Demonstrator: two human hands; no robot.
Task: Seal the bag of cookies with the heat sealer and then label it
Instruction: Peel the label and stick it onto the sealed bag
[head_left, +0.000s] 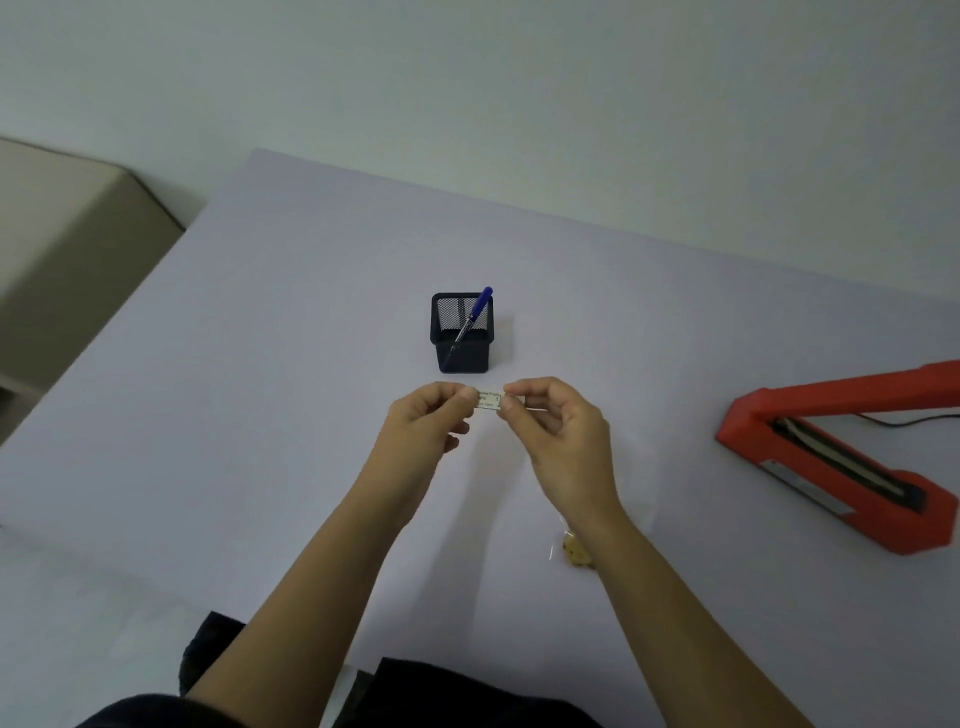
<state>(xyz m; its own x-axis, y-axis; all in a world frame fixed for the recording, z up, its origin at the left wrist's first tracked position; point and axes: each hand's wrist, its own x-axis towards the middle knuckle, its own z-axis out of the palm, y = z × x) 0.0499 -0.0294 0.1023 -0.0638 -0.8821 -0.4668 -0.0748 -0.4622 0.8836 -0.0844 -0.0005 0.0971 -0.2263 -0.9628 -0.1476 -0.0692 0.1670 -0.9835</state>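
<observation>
A small white label (488, 400) with printed text is pinched at both ends, held above the table in front of the pen holder. My left hand (428, 421) grips its left end and my right hand (558, 431) grips its right end. The clear bag of cookies (574, 551) lies flat on the table under my right forearm, which hides most of it; one cookie shows. The red heat sealer (841, 462) sits at the right with its arm raised.
A black mesh pen holder (461, 338) with a blue pen (475, 317) stands just beyond my hands. The sealer's black cord (893, 422) runs off to the right. The white table (260, 389) ends at a wall behind and an edge at left.
</observation>
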